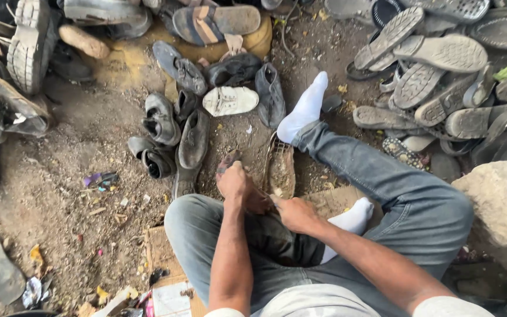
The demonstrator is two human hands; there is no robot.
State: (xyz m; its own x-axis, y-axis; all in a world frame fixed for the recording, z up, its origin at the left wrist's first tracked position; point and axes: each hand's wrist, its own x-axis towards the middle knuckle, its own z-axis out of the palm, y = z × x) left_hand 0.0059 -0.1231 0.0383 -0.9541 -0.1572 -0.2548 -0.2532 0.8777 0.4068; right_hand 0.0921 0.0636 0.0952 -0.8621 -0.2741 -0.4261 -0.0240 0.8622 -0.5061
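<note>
I sit on the dirt floor in grey jeans and white socks, legs bent. My left hand [236, 183] grips the near end of a worn, dirty shoe [279, 167] that lies sole-up between my legs. My right hand [293, 212] is closed around a small tool whose tip meets the shoe's near edge; the tool itself is mostly hidden by my fingers. A second worn piece [228, 159] pokes out just beyond my left hand.
A cluster of old grey shoes [177, 132] lies ahead, with a white shoe [230, 101] among them. Stacked soles [441, 70] fill the upper right. A large stone [503, 202] sits at right. Cardboard [162, 258] lies under me; scraps litter the dirt at left.
</note>
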